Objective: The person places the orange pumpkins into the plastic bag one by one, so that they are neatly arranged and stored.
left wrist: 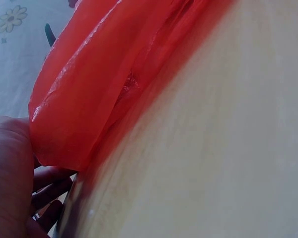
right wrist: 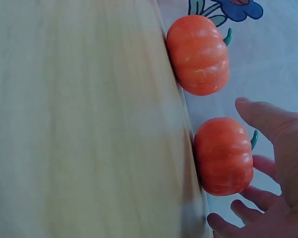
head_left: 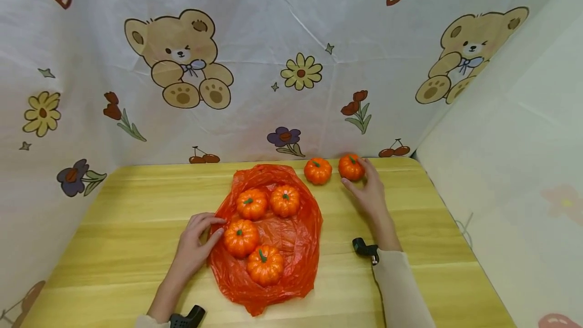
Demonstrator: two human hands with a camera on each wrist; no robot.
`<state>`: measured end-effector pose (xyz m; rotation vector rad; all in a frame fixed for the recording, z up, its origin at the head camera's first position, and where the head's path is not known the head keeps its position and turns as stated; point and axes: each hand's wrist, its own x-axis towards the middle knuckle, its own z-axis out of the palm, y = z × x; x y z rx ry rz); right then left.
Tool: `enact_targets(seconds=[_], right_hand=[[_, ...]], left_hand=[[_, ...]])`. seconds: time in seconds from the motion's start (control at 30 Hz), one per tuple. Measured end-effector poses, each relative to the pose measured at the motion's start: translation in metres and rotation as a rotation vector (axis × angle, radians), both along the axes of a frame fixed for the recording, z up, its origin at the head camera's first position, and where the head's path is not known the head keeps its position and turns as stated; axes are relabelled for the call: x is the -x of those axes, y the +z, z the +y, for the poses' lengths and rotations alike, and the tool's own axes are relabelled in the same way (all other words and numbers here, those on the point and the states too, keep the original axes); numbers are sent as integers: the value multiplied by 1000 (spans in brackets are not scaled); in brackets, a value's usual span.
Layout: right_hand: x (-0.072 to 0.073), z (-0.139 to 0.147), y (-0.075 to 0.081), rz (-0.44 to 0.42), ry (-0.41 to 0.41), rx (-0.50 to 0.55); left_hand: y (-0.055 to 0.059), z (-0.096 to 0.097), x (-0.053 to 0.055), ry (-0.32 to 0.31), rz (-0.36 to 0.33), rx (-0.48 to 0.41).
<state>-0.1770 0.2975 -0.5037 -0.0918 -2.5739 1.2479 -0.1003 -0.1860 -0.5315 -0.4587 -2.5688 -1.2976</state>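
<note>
An orange-red plastic bag [head_left: 291, 237] lies spread on the table with several small pumpkins inside, among them one pumpkin [head_left: 265, 265] at its near end. At the bag's left edge, my left hand [head_left: 195, 241] holds the film between thumb and fingers; the left wrist view shows the film [left wrist: 84, 94] passing between them. My right hand [head_left: 370, 194] is at the farther-right pumpkin [head_left: 349, 167] by the back edge. Its fingers reach around that pumpkin's right side, while the thumb [right wrist: 263, 116] stands apart from it. Left of it sits another loose pumpkin [head_left: 318, 171].
The wooden table [head_left: 136, 206] backs onto a white cloth [head_left: 255, 39] printed with bears and flowers. A pale wall [head_left: 514, 156] borders the right side. Black wrist devices show at both forearms, such as the right one [head_left: 364, 248].
</note>
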Motion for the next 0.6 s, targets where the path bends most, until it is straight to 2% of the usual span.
enact_targets(seconds=[0.33,0.6], right_hand=[[1,3,-2,58,-49,83],[-1,1,2,61,-63,58]], left_hand=[[3,0,2,1,10,0],[2,1,1,3,-9,9]])
